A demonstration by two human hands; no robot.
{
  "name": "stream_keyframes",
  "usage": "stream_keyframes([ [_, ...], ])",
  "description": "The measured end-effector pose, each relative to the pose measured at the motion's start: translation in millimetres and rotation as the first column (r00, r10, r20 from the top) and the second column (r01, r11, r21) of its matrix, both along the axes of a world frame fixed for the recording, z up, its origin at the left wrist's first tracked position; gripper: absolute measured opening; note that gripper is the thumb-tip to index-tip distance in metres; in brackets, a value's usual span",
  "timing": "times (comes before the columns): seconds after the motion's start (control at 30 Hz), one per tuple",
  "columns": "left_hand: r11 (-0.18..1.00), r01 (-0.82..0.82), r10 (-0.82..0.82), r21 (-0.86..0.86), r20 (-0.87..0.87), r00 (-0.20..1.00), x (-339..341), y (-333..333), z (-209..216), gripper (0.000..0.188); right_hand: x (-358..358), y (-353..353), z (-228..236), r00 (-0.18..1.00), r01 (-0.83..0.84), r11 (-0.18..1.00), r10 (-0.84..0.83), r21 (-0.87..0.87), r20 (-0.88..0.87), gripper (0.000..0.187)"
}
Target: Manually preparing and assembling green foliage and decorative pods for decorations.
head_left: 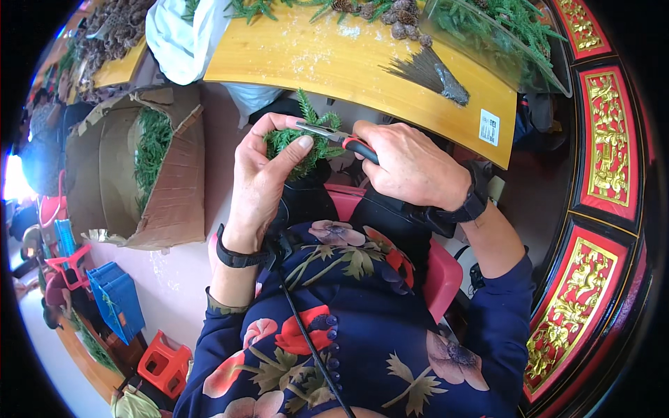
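Observation:
A green artificial pine sprig (311, 161) is pinched between the thumb and fingers of my left hand (259, 171), just off the near edge of the yellow table (279, 59). My right hand (414, 167) is wrapped round pliers (360, 148) with red and black handles. Their metal jaws point left and lie across the sprig, close to my left thumb and index finger. Whether the jaws grip a stem or wire there is too small to tell. Both hands are raised above my lap.
On the table lie a fan of dark thin wires (428, 73), pine cones (404, 17) and a clear plastic bin (498, 59) of greenery. A white bag (185, 42) hangs over its left edge. Left stands an open cardboard box (178, 188); right, a carved red-and-gold panel (610, 139).

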State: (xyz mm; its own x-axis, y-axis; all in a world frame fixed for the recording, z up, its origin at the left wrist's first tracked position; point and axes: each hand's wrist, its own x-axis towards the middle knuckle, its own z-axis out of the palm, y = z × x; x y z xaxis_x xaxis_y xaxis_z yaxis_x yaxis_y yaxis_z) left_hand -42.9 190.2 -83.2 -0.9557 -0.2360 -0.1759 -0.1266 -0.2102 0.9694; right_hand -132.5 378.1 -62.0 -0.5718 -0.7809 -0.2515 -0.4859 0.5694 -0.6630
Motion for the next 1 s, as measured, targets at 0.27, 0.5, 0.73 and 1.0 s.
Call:
stream_keyframes([
  [0.27, 1.000, 0.020, -0.020, 0.002, 0.007, 1.000, -1, 2, 4, 0.020, 3, 5, -4, 0.992, 0.079, 0.995, -0.084, -0.066, -0.092, 0.021],
  [0.5, 0.997, -0.036, 0.034, -0.067, -0.024, 0.999, -6, 6, 5, 0.039, 7, 8, -8, 0.993, 0.102, 0.990, -0.106, -0.096, -0.044, 0.025],
  [0.73, 0.877, -0.137, 0.066, -0.461, -0.168, 0.984, -6, 11, 1, 0.052, 11, 7, -5, 0.992, 0.108, 0.994, -0.106, 0.032, -0.067, 0.021],
  [1.0, 0.975, -0.077, 0.075, -0.211, -0.020, 0.997, -4, 7, 2, 0.054, 12, 6, -9, 0.964, 0.159, 0.986, -0.142, 0.056, -0.225, 0.021],
])
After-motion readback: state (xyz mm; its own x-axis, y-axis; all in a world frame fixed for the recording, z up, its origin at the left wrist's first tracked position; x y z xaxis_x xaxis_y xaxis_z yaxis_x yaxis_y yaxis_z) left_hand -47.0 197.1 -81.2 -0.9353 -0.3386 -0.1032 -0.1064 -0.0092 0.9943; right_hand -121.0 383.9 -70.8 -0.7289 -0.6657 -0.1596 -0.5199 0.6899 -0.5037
